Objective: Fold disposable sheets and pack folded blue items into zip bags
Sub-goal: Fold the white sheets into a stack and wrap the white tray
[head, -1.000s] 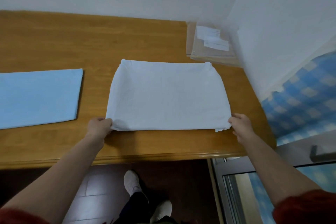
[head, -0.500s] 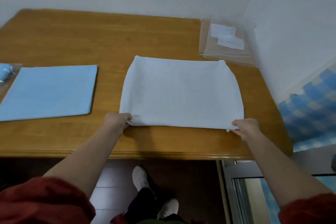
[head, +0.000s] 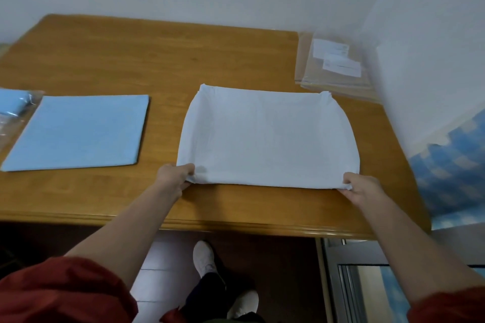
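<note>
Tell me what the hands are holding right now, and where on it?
Both hold the white sheet by its near corners: left hand pinches the near-left corner, right hand the near-right corner.

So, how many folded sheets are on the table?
2: blue sheet at left, white sheet in the middle. A bagged blue item at the far left may hide another.

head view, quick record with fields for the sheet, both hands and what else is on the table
white sheet: folded, flat on the table, centre-right
left hand: grips the sheet's near left corner
right hand: grips its near right corner
blue sheet: folded flat, left of the white one, apart from it
zip bags: clear stack with white labels, far right corner
bagged blue item: partly in view at the left edge
</note>
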